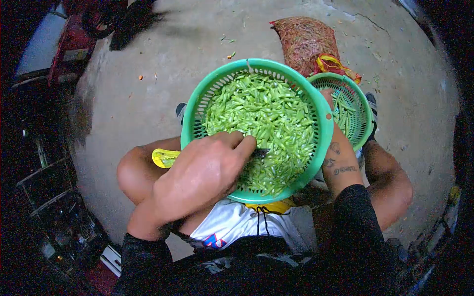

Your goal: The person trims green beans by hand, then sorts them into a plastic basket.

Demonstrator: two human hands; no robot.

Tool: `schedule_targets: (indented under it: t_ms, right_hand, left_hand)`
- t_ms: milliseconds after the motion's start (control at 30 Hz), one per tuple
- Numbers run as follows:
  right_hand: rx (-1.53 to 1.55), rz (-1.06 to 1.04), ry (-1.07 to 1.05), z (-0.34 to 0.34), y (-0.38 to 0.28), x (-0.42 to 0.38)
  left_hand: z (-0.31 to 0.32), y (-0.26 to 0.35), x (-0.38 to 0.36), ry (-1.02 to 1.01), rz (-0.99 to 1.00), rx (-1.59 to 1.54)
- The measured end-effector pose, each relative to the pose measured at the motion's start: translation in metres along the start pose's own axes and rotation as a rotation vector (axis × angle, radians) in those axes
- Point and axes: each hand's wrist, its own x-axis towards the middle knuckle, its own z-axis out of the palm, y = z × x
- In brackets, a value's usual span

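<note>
A large green plastic basket (323, 163), heaped with cut green bean pieces (261, 113), rests over my lap. My left hand (202, 165) is closed around a yellow utility knife (165, 158), its dark blade pointing right above the cut pieces. On the right, my right hand (327, 93) reaches down into a smaller green basket (366, 116). That basket holds long whole green beans (345, 116). The large basket's rim covers most of my right hand, so its fingers and anything in them are hidden.
Beyond the small basket, a full reddish mesh sack (306, 42) lies on the concrete floor (207, 44), with a yellow and red strap (335, 66) at its near end. Small scraps are scattered about. A red object with a wheel (96, 22) stands at the upper left.
</note>
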Motion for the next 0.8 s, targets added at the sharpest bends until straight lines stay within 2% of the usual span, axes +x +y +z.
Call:
schedule_targets:
  t_ms: [33, 100, 200, 267, 300, 367, 433, 467, 533, 567, 600, 700, 733, 800]
  right_hand:
    - [0.015, 0.019, 0.009, -0.001, 0.001, -0.004]
    - [0.069, 0.018, 0.019, 0.003, 0.017, -0.005]
    - [0.266, -0.075, 0.049, -0.005, 0.038, -0.010]
    - [0.500, -0.171, 0.063, -0.011, 0.059, -0.010]
    - [0.645, -0.206, 0.054, -0.016, 0.066, -0.009]
    - [0.942, -0.237, 0.012, -0.036, 0.072, -0.012]
    - [1.192, -0.143, -0.116, -0.066, 0.073, -0.029]
    - [1.189, -0.159, -0.108, -0.085, 0.067, -0.040]
    - [1.389, -0.187, -0.200, -0.122, 0.057, -0.057]
    - [1.542, -0.199, -0.335, -0.138, 0.052, -0.065]
    - [1.538, -0.219, -0.332, -0.160, 0.045, -0.080]
    - [1.594, -0.374, -0.535, -0.213, 0.022, -0.134]
    - [1.582, -0.390, -0.544, -0.223, 0.019, -0.154]
    - [1.542, -0.492, -0.748, -0.239, 0.014, -0.201]
  left_hand:
    - [0.002, -0.001, -0.003, 0.073, 0.056, 0.005]
    - [0.003, -0.001, -0.009, 0.075, 0.050, 0.022]
    - [0.010, -0.004, -0.019, 0.128, 0.062, 0.033]
    - [0.012, -0.003, -0.025, 0.169, 0.073, 0.079]
    - [0.012, -0.002, -0.026, 0.068, 0.009, 0.064]
    - [0.025, -0.008, -0.028, 0.123, 0.028, 0.048]
    - [0.033, -0.013, -0.026, 0.197, 0.076, 0.012]
    - [0.035, -0.015, -0.025, 0.213, 0.081, 0.009]
    - [0.037, -0.020, -0.021, 0.259, 0.109, 0.021]
    - [0.036, -0.021, -0.017, 0.293, 0.116, -0.051]
    - [0.037, -0.025, -0.013, 0.311, 0.119, -0.052]
    - [0.037, -0.030, -0.003, 0.559, 0.291, -0.310]
    - [0.035, -0.026, -0.002, 0.577, 0.284, -0.312]
    - [0.030, -0.021, 0.000, 0.631, 0.184, -0.633]
